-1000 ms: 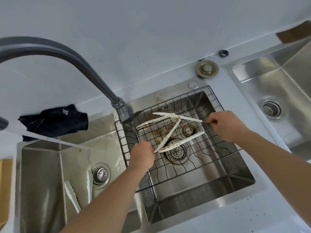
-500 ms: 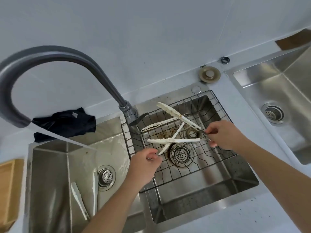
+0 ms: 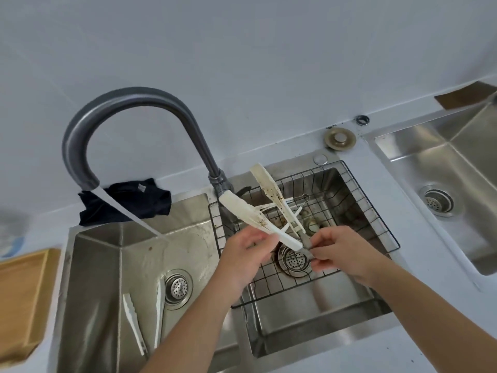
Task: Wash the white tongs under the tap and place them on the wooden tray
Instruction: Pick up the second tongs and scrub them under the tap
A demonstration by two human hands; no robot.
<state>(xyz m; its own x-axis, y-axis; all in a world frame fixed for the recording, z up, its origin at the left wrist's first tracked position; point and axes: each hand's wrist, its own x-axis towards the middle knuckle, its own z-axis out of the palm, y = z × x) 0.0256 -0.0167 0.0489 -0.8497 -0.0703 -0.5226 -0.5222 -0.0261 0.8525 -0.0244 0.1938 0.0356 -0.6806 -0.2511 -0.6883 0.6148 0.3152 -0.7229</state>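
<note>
3 pairs of white tongs: 1 held up [image 3: 252, 216], 1 in the wire basket [image 3: 291, 211], 1 in the left basin [image 3: 134, 324]. 3 steel basins, 3 drain strainers, 1 tap [image 3: 129, 109], 1 wire basket [image 3: 349, 184], 1 dark cloth [image 3: 126, 201], 1 wooden tray [image 3: 21, 297], 2 hands.

Kitchen: steel sinks [image 3: 188, 230], gooseneck tap [image 3: 129, 103], white counter [image 3: 419, 343].
</note>
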